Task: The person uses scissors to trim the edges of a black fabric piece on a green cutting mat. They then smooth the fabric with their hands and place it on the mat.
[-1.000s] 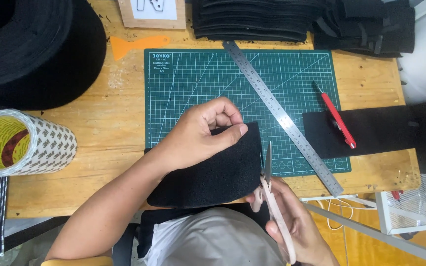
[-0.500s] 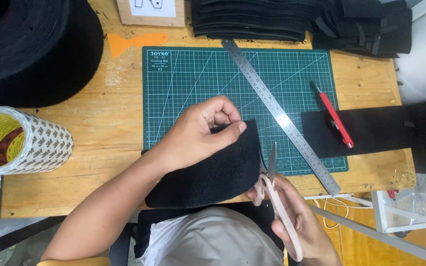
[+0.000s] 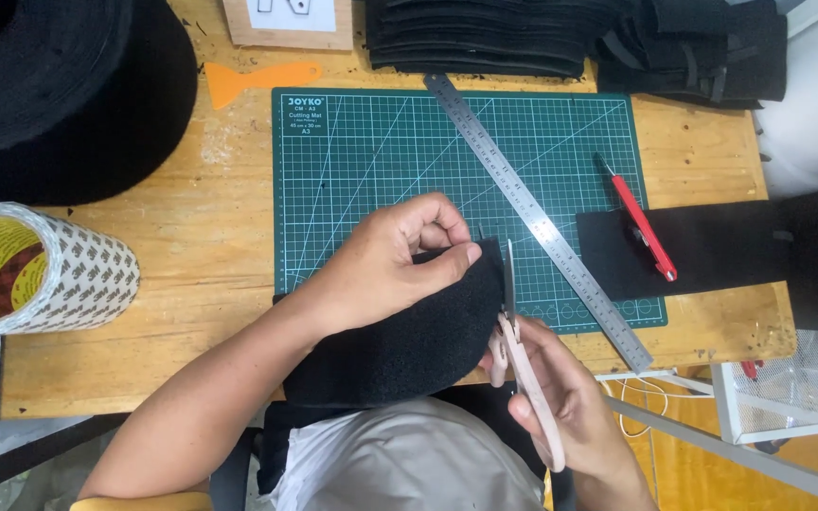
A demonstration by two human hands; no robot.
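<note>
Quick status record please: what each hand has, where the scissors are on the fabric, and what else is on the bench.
left hand: pinches top edge of black fabric piece
right hand: holds pink-handled scissors
scissor blades: at fabric's right edge, pointing away from the person
under work: green cutting mat
nearby: steel ruler, red utility knife, tape roll

head view | looks straight down, close | over wooden table (image 3: 191, 246)

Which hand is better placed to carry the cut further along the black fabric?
Right. The right hand holds the scissors, blades at the fabric edge over the cutting mat. The left hand is busy pinching the fabric's top edge, steadying it.
</note>
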